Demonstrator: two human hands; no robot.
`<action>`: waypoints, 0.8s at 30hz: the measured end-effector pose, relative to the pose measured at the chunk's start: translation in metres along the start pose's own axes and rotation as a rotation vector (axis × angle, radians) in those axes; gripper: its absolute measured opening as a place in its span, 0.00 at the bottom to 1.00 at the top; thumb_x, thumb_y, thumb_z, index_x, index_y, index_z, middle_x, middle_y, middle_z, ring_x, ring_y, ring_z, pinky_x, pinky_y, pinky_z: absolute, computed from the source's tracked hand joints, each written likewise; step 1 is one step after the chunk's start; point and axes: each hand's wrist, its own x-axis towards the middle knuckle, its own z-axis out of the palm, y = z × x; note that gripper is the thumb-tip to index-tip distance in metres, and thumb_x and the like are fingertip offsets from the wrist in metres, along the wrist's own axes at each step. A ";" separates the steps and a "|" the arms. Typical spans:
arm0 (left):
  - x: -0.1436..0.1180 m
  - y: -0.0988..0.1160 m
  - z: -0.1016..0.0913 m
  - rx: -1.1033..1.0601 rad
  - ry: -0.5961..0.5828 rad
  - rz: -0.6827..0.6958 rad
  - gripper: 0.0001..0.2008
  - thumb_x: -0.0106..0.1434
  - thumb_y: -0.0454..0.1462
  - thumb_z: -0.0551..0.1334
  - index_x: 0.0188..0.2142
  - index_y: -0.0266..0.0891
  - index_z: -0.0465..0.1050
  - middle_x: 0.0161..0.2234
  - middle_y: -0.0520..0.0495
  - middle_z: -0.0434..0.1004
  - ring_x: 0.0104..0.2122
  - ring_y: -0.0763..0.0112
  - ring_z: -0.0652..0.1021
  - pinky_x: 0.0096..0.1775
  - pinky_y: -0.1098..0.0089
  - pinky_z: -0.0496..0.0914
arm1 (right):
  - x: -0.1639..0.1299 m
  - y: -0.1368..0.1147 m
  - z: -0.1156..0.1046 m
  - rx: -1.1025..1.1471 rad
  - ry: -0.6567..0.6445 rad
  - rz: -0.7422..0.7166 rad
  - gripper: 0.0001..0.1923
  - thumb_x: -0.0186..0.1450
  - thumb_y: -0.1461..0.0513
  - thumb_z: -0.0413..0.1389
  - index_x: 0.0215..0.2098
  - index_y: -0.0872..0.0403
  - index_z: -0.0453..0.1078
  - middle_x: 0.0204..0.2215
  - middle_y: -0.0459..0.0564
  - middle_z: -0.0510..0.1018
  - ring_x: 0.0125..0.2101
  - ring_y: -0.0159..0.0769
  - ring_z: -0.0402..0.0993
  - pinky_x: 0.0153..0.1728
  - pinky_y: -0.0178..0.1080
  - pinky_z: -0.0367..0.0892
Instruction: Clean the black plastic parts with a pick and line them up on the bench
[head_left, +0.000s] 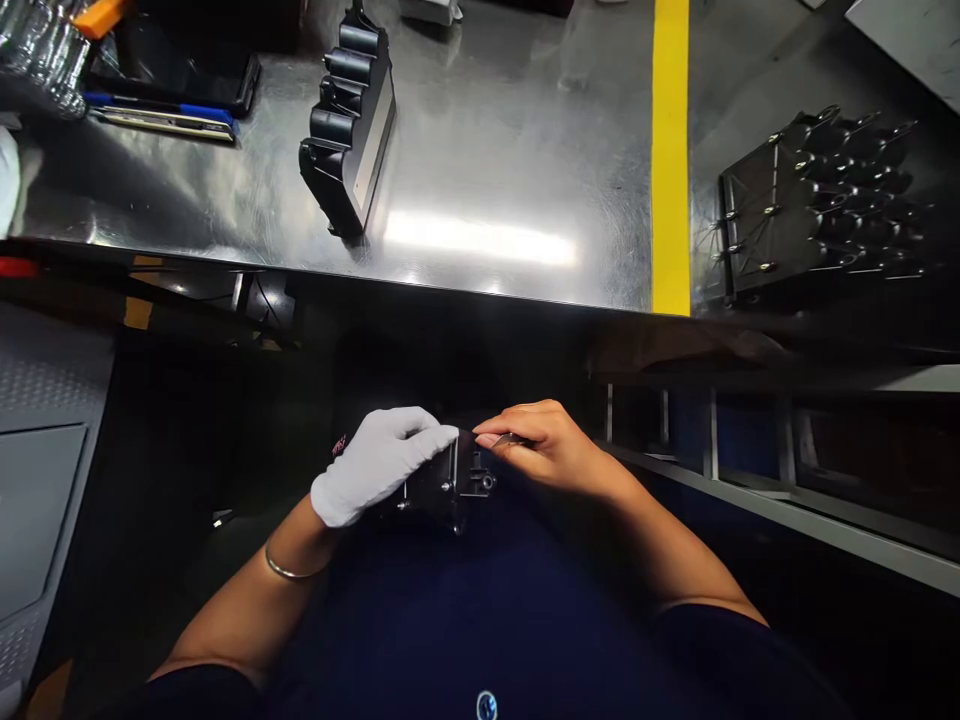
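My left hand [386,455], in a white glove, is closed around a black moulded plastic part [431,495] close to my body. The part has thin ribs and a small round boss on its right side. My bare right hand [544,445] pinches a small dark, thin tool [514,439] at the part's upper right edge. Most of the tool is hidden in the fingers, so its exact kind does not show.
On the metal table [510,150] ahead stands a black ridged plastic part [349,125]. Several similar parts [825,200] sit right of the yellow tape [670,150]. Pens [165,115] lie at the left. A metal rail [787,500] runs along my right.
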 end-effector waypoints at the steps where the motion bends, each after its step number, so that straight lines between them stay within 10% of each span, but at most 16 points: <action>1: 0.000 -0.001 0.000 0.004 -0.011 0.001 0.20 0.55 0.52 0.62 0.19 0.37 0.70 0.18 0.54 0.65 0.21 0.77 0.63 0.23 0.75 0.60 | 0.001 -0.001 -0.001 0.002 -0.019 0.004 0.07 0.65 0.66 0.55 0.38 0.56 0.77 0.30 0.50 0.83 0.27 0.29 0.78 0.29 0.30 0.70; 10: -0.004 -0.001 0.001 0.021 -0.108 0.052 0.17 0.55 0.48 0.63 0.20 0.37 0.72 0.19 0.53 0.69 0.20 0.76 0.66 0.23 0.75 0.62 | 0.008 0.005 0.005 -0.047 -0.004 0.138 0.09 0.68 0.59 0.53 0.37 0.55 0.73 0.29 0.47 0.79 0.28 0.30 0.75 0.31 0.32 0.67; 17: -0.003 -0.006 0.004 -0.045 0.256 0.124 0.15 0.53 0.46 0.64 0.19 0.37 0.73 0.17 0.51 0.71 0.20 0.74 0.67 0.24 0.74 0.63 | 0.002 -0.003 0.020 0.162 0.166 0.069 0.16 0.71 0.60 0.47 0.29 0.56 0.69 0.22 0.45 0.72 0.23 0.27 0.68 0.25 0.31 0.65; 24: -0.004 -0.008 0.006 -0.047 0.309 0.144 0.15 0.53 0.46 0.65 0.19 0.37 0.74 0.17 0.51 0.71 0.20 0.74 0.68 0.23 0.74 0.64 | 0.004 -0.002 0.026 0.115 0.253 -0.012 0.15 0.69 0.62 0.51 0.25 0.57 0.70 0.19 0.45 0.69 0.20 0.25 0.64 0.22 0.31 0.62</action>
